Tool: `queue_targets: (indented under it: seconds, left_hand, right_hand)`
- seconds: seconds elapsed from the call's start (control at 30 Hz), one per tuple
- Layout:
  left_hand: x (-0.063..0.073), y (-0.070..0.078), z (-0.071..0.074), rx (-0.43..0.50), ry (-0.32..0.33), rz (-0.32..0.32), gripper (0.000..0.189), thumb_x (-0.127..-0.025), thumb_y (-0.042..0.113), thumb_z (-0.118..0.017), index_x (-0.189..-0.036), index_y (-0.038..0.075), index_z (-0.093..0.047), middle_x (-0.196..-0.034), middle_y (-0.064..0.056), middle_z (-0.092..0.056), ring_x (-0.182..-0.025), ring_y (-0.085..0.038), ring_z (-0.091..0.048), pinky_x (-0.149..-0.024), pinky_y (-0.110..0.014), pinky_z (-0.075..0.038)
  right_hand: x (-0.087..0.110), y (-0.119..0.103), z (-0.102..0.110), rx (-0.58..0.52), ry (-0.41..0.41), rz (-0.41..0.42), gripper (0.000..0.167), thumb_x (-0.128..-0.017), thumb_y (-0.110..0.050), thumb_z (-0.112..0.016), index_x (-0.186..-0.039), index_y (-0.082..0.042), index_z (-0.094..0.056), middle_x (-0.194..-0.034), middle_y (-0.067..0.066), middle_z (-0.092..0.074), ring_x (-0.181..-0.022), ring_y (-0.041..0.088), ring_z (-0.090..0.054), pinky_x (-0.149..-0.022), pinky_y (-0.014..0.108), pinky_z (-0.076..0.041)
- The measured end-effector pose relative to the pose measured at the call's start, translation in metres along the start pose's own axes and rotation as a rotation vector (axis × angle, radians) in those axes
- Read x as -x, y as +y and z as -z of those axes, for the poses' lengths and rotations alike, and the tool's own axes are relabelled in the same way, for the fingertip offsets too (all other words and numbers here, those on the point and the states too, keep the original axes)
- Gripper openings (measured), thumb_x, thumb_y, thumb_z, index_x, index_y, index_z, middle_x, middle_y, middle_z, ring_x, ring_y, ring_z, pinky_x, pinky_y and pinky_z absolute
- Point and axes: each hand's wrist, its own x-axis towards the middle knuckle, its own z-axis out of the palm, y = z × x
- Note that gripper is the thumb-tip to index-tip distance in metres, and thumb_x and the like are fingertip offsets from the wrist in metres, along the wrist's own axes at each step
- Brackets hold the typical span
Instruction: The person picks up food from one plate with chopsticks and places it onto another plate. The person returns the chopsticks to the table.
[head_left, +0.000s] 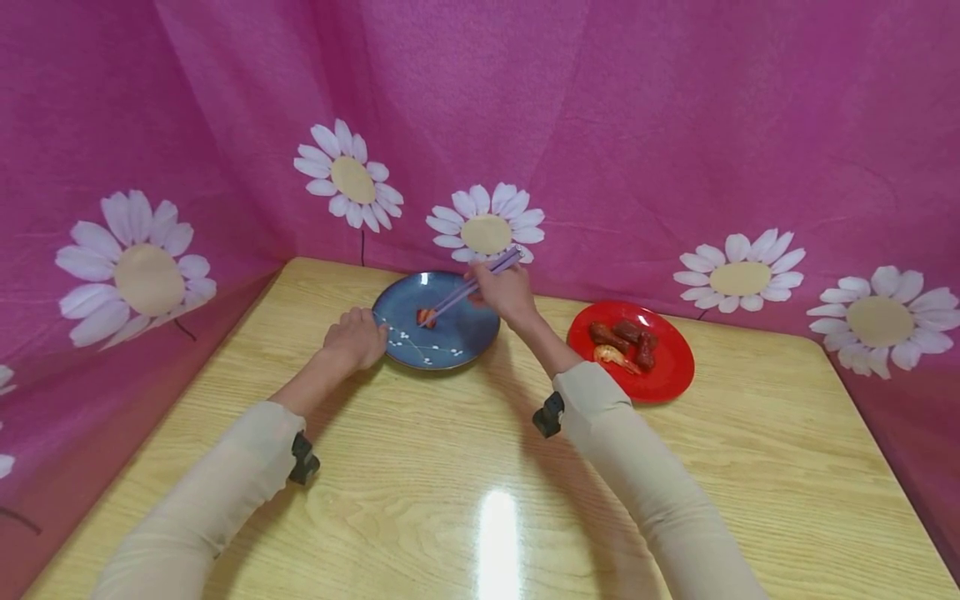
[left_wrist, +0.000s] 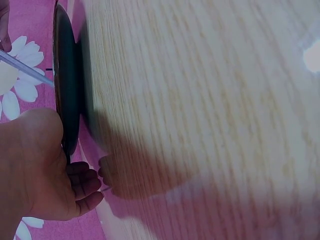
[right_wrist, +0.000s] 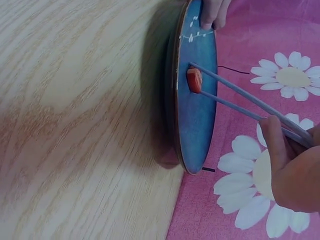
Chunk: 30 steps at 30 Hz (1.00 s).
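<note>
A round blue plate (head_left: 474,329) with a white blossom pattern stands near the table's back edge. My left hand (head_left: 356,337) holds it by the left rim; in the left wrist view its fingers (left_wrist: 85,187) curl at the plate's edge. From the right, my right hand (head_left: 504,292) grips a pair of pale purple chopsticks (head_left: 463,292) reaching down over the plate. Their tips are at a small red-orange piece of food (right_wrist: 194,80), one on either side of it. Whether both tips press on it, I cannot tell.
To the right, partly behind my right forearm, a red plate (head_left: 675,367) bears several dark brown pieces of food (head_left: 626,332) and an orange shrimp (head_left: 613,358). A pink flowered cloth (head_left: 615,150) hangs behind the wooden table (head_left: 405,475) and along its sides.
</note>
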Motion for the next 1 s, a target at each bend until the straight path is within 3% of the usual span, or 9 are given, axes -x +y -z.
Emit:
queue_targets:
  seconds: [0.13, 0.37, 0.5, 0.7, 0.83, 1.0]
  left_hand:
    - [0.0, 0.0, 0.0, 0.0, -0.004, 0.001, 0.055, -0.107, 0.029, -0.029, -0.132, -0.02, -0.037, -0.119, -0.029, -0.044, -0.117, -0.043, -0.043, -0.096, -0.056, -0.04]
    - [0.001, 0.0, 0.001, 0.001, 0.0, -0.002, 0.056, -0.107, 0.028, -0.03, -0.133, -0.02, -0.036, -0.121, -0.03, -0.044, -0.118, -0.043, -0.043, -0.097, -0.056, -0.04]
    - [0.001, 0.0, 0.0, 0.001, -0.005, 0.0, 0.056, -0.107, 0.028, -0.029, -0.134, -0.02, -0.036, -0.121, -0.03, -0.044, -0.118, -0.043, -0.043, -0.097, -0.056, -0.039]
    - [0.0, 0.0, 0.0, 0.005, -0.006, 0.0, 0.055, -0.107, 0.029, -0.029, -0.133, -0.02, -0.036, -0.12, -0.029, -0.044, -0.118, -0.043, -0.043, -0.097, -0.055, -0.039]
    - [0.0, 0.0, 0.0, 0.002, -0.008, -0.003, 0.056, -0.107, 0.029, -0.028, -0.133, -0.02, -0.036, -0.12, -0.029, -0.044, -0.117, -0.043, -0.043, -0.097, -0.056, -0.04]
    - [0.002, 0.0, 0.001, 0.005, -0.014, -0.001, 0.056, -0.107, 0.029, -0.028, -0.134, -0.02, -0.035, -0.12, -0.029, -0.043, -0.117, -0.042, -0.042, -0.097, -0.056, -0.04]
  right_hand:
    - [0.0, 0.0, -0.001, 0.033, 0.051, 0.03, 0.04, -0.103, -0.031, -0.054, -0.09, 0.001, -0.075, -0.082, 0.012, -0.073, -0.066, 0.02, -0.073, -0.06, 0.036, -0.058]
    - [0.002, 0.007, -0.003, -0.037, 0.147, 0.134, 0.035, -0.103, -0.024, -0.054, -0.09, 0.002, -0.072, -0.079, 0.011, -0.073, -0.059, 0.019, -0.071, -0.05, 0.027, -0.055]
    - [0.002, 0.01, -0.003, -0.059, 0.185, 0.149, 0.038, -0.103, -0.022, -0.053, -0.083, 0.003, -0.073, -0.078, 0.011, -0.073, -0.056, 0.016, -0.069, -0.05, 0.027, -0.055]
    - [0.003, 0.01, 0.002, -0.087, 0.226, 0.14, 0.04, -0.104, -0.021, -0.052, -0.086, 0.006, -0.075, -0.079, 0.013, -0.073, -0.053, 0.013, -0.067, -0.052, 0.027, -0.055]
    - [0.003, 0.01, 0.005, -0.082, 0.233, 0.139, 0.04, -0.104, -0.022, -0.052, -0.086, 0.005, -0.075, -0.078, 0.011, -0.073, -0.054, 0.012, -0.067, -0.056, 0.035, -0.057]
    - [0.005, 0.012, 0.005, -0.063, 0.217, 0.183, 0.04, -0.103, -0.024, -0.054, -0.082, 0.003, -0.074, -0.076, 0.011, -0.073, -0.055, 0.016, -0.069, -0.051, 0.033, -0.056]
